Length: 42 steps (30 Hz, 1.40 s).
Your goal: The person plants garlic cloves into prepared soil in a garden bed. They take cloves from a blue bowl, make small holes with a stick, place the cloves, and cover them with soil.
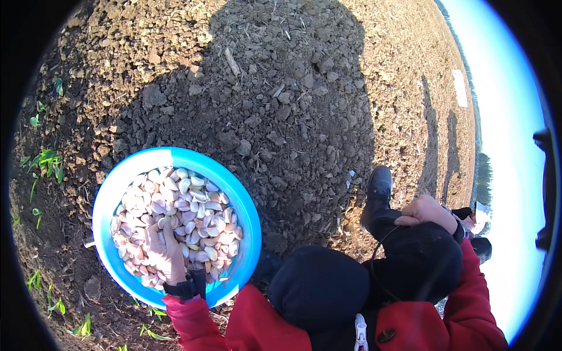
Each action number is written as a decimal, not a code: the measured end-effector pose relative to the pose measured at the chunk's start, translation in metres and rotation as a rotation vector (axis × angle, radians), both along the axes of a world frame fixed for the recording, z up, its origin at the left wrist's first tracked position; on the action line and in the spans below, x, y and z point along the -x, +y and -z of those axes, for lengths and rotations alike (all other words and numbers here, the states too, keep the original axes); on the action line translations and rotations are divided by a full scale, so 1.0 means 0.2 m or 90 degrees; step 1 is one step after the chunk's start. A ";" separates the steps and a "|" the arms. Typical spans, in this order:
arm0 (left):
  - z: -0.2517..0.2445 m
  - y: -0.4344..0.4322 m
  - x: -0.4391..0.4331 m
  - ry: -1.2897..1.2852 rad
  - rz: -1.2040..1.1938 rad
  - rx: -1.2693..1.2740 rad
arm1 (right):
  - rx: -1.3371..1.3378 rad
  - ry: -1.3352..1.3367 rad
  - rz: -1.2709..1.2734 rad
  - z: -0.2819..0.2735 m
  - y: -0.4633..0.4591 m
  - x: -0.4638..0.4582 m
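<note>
A round blue plastic basin (pixel 252 215) stands on the soil at the left, holding many loose garlic cloves (pixel 204 219). Into the cloves reaches my left hand (pixel 164 252), its fingertips among them; whether it grips any is hidden. My right hand (pixel 428 213) rests by my bent right knee, its fingers curled around the end of a thin dark cord (pixel 373 263). Both sleeves are red, with dark bands at the wrists.
Cloddy brown soil (pixel 263 109) with dry straw spreads ahead, partly under my shadow. Small green plants (pixel 48 162) grow along the left side. My dark boot (pixel 380 188) is planted right of centre. Another person (pixel 480 217) is partly visible behind my right hand. A white object (pixel 459 87) lies farther off.
</note>
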<state>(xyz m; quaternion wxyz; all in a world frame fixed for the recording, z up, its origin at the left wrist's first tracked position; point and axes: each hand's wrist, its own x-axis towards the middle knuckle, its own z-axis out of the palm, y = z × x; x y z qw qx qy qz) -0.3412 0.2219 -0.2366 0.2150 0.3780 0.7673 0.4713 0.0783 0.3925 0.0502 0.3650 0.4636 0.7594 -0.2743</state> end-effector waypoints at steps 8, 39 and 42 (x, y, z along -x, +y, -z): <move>-0.35 0.03 0.06 -0.525 -0.150 0.019 | -0.150 0.028 -0.295 0.09 0.31 0.22; -0.57 1.79 -0.99 -1.115 0.128 0.452 | 0.679 0.606 0.504 0.94 1.49 0.26; -0.55 1.86 -1.07 -1.131 0.190 0.498 | 0.656 0.581 0.534 0.98 1.67 0.09</move>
